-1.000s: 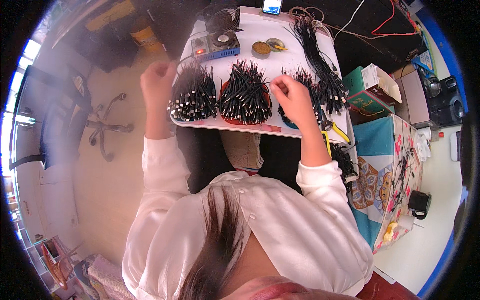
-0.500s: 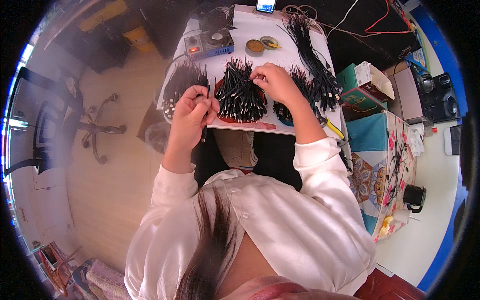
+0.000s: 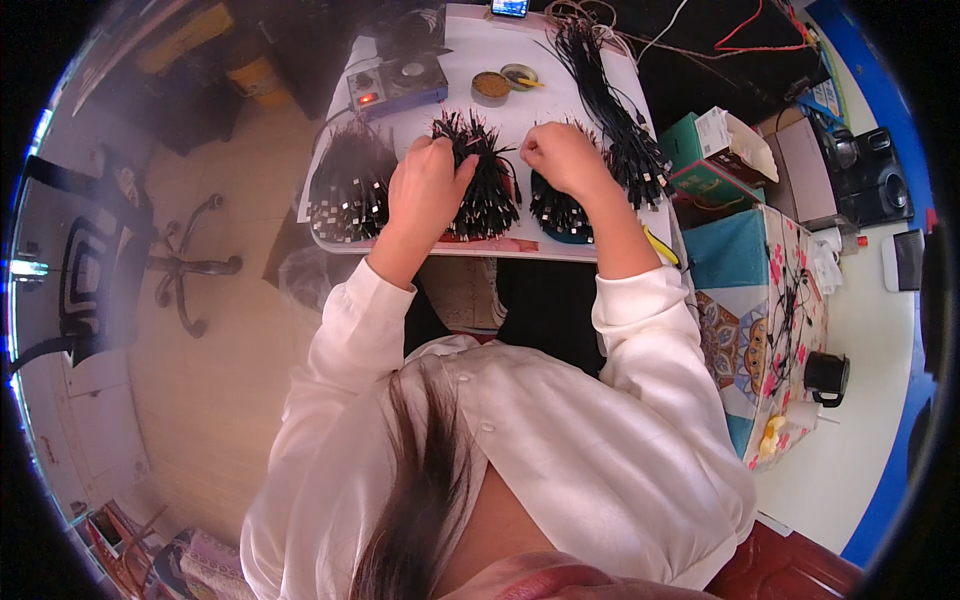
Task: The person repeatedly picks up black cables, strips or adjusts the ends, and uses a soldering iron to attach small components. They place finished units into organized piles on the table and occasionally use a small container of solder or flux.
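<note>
Three fanned piles of thin black cables [image 3: 350, 188] lay along the near edge of your white rectangular table [image 3: 458, 50]; your left hand [image 3: 430, 182] covered part of the middle pile [image 3: 488, 208]; your right hand [image 3: 562, 155] curled over the right pile [image 3: 560, 212]; whether either grasped a cable, or which were finished, I couldn't tell. White surface showed between piles and round metal tin [image 3: 490, 90].

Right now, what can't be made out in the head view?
Head view:
- Left hand: far side hidden by its own back; any grip unclear.
- Right hand: too small to show whether it holds anything.
- Yellow-handled tool: partly hidden behind the right forearm.
- Phone: cut off by the top edge; too small to read.
</note>
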Available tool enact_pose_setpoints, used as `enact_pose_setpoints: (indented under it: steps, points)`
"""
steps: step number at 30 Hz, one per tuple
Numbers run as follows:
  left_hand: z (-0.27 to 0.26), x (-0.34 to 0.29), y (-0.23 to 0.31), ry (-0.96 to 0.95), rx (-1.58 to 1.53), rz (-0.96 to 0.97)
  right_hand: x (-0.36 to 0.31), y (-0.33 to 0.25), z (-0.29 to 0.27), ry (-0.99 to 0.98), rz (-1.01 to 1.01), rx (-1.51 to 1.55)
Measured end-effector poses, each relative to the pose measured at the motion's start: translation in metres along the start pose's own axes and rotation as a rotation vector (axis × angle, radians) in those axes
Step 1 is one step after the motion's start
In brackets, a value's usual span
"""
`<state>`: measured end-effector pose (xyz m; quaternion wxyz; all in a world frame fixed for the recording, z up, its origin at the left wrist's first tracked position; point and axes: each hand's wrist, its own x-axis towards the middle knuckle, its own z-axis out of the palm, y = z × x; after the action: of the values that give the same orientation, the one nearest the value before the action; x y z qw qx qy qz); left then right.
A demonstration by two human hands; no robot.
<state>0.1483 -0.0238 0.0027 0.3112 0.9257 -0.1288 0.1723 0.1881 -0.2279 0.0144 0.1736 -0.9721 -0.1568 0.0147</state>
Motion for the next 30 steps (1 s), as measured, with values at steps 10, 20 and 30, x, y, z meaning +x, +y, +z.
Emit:
enact_pose_setpoints:
  steps: [10,20,30]
  points:
    - [0.007,0.002,0.002,-0.098,0.010,-0.065,0.011,-0.014,0.008,-0.032,-0.079,0.049]
    - [0.010,0.003,-0.001,-0.031,-0.094,-0.106,0.017,-0.009,-0.020,-0.159,0.169,0.376]
    - [0.000,0.000,-0.017,0.036,-0.282,-0.207,0.045,-0.010,0.032,0.102,0.158,0.460]
